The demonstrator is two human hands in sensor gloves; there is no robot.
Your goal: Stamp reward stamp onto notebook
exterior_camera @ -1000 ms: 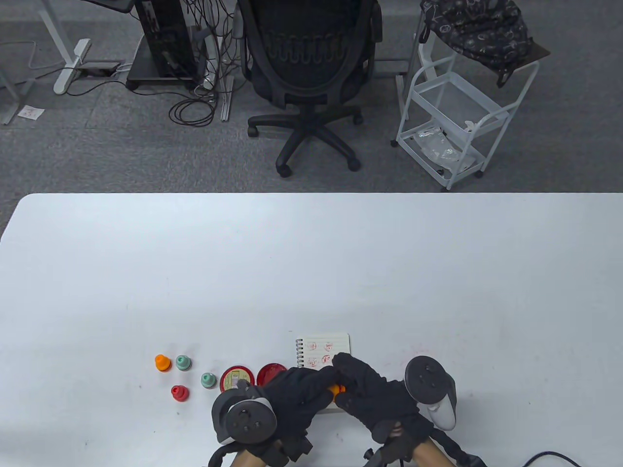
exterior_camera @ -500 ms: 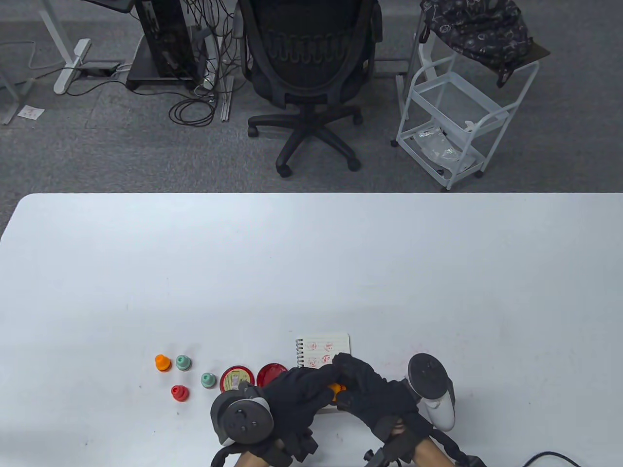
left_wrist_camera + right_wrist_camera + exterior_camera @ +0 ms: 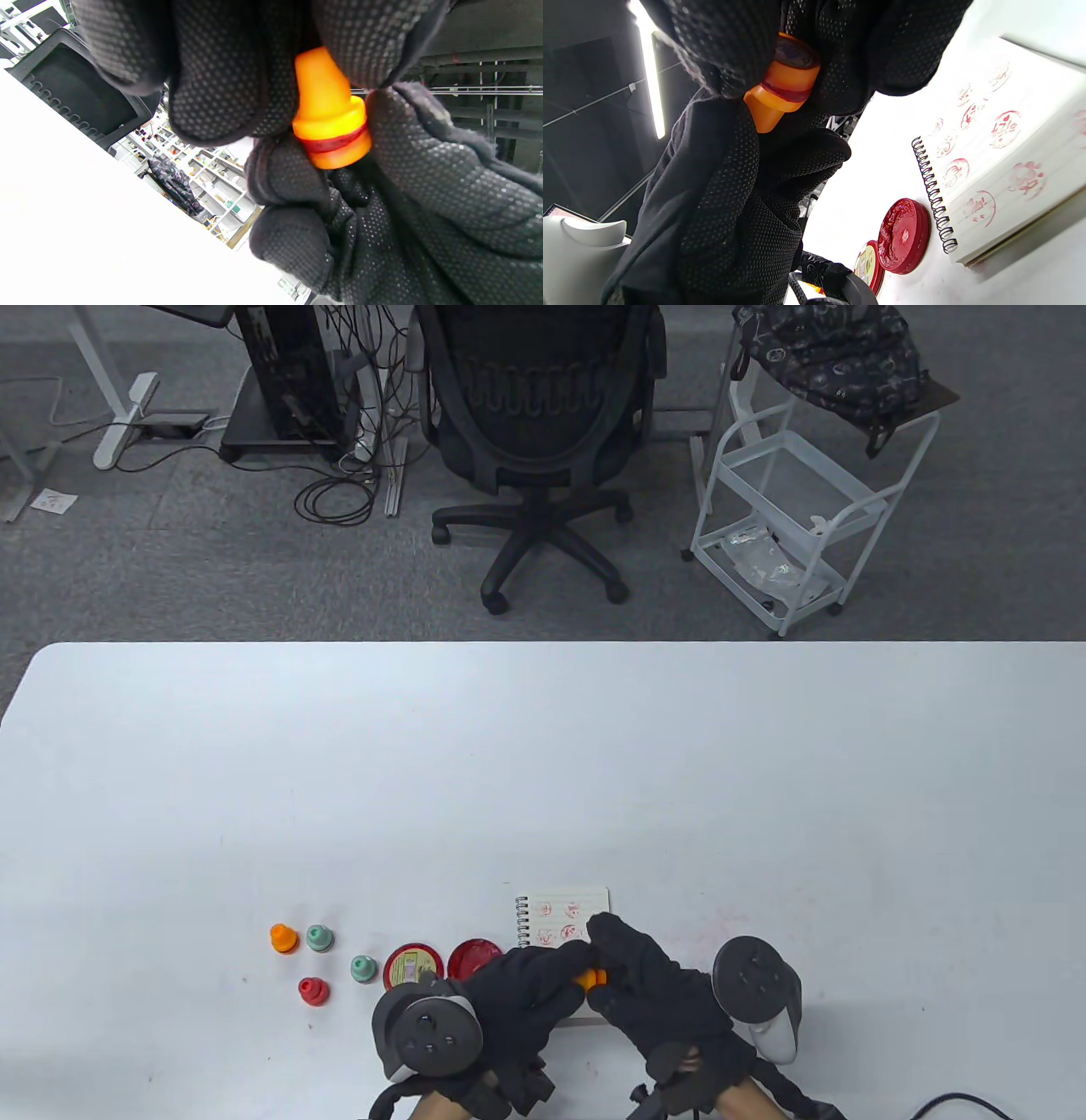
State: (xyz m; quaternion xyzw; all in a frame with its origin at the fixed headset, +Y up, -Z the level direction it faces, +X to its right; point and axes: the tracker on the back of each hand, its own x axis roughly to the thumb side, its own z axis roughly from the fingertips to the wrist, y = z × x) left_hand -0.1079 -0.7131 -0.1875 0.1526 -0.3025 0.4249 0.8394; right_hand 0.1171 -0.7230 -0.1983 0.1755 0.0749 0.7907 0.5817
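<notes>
From above, my left hand and right hand meet over the notebook on the table, both pinching the small orange stamp between them. In the left wrist view my left fingers clamp its narrow handle; it looks light, hard and smooth, so I judge the handle the best hold. In the right wrist view my right fingers clasp its wide base, above the red ink pad.
</notes>
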